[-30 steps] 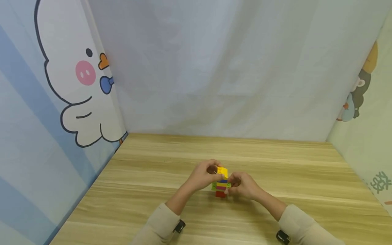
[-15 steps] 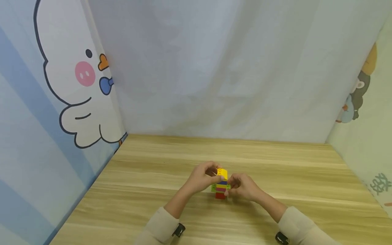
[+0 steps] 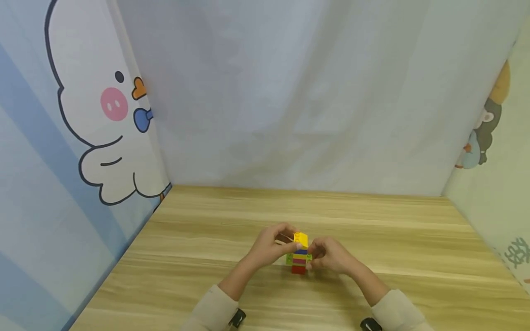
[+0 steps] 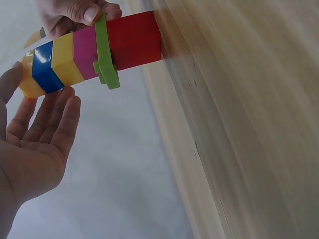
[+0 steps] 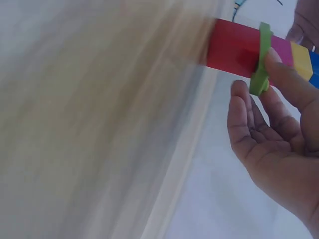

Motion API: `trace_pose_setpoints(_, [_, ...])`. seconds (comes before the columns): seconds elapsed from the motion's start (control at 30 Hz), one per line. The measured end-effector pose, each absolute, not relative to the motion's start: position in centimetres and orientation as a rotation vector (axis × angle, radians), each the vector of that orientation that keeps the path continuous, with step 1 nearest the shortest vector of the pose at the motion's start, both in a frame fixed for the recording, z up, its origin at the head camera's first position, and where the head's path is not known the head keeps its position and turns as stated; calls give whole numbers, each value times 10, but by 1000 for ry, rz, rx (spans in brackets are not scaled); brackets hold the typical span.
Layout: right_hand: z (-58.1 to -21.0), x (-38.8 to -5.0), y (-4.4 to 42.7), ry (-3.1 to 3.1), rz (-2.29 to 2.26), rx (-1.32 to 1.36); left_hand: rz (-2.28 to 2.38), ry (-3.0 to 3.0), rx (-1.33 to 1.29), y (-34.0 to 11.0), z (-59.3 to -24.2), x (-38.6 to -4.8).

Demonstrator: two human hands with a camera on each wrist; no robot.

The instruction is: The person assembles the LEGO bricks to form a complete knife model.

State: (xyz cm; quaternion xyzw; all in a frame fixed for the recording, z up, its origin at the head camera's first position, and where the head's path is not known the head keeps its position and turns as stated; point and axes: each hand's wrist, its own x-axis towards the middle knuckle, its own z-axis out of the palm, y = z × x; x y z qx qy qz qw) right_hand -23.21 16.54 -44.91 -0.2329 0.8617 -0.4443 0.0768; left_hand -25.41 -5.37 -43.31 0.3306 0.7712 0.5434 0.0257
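A tower of toy building bricks stands upright on the wooden table (image 3: 207, 239). From the bottom it has a red brick (image 4: 134, 42), a thin green plate (image 4: 103, 50), a magenta brick (image 4: 84, 52), a yellow brick (image 4: 65, 57), a blue brick (image 4: 46, 67) and a yellow top brick (image 3: 301, 238). My left hand (image 3: 267, 248) pinches the yellow top brick between thumb and fingers, covering part of it. On the other side, my right hand (image 3: 333, 255) pinches one end of the green plate, which juts out past the tower on both sides.
A pale curtain (image 3: 290, 92) hangs behind the table's far edge. Printed cartoon sheets flank it, with a white duck (image 3: 95, 119) on the left. Black straps (image 3: 237, 318) sit at both sleeve cuffs.
The whole scene has shifted slightly downward in the head view. Both hands keep their places on the tower, and the bricks stay in the same order.
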Motion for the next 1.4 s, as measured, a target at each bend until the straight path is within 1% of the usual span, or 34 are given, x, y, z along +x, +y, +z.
trace_pose_setpoints(0.27, [-445,-231,166,2546,-1348,-653,1656,2416,1013,-53,-432,-252])
trace_pose_setpoints(0.57, [-447,-228,164,2570,-1371,-582,1603,2519,1104,-50,-436,-251])
trace_pose_setpoints(0.8, [-448,-227,163,2625,-1383,-543,1563,2577,1118,-47,-439,-254])
trace_pose_setpoints(1.03, [-454,-224,159,2620,-1479,-444,1581,2589,1039,-45,-441,-256])
trace_pose_setpoints(1.4, [-458,-219,154,2597,-1631,-321,1635,2523,994,-42,-444,-264])
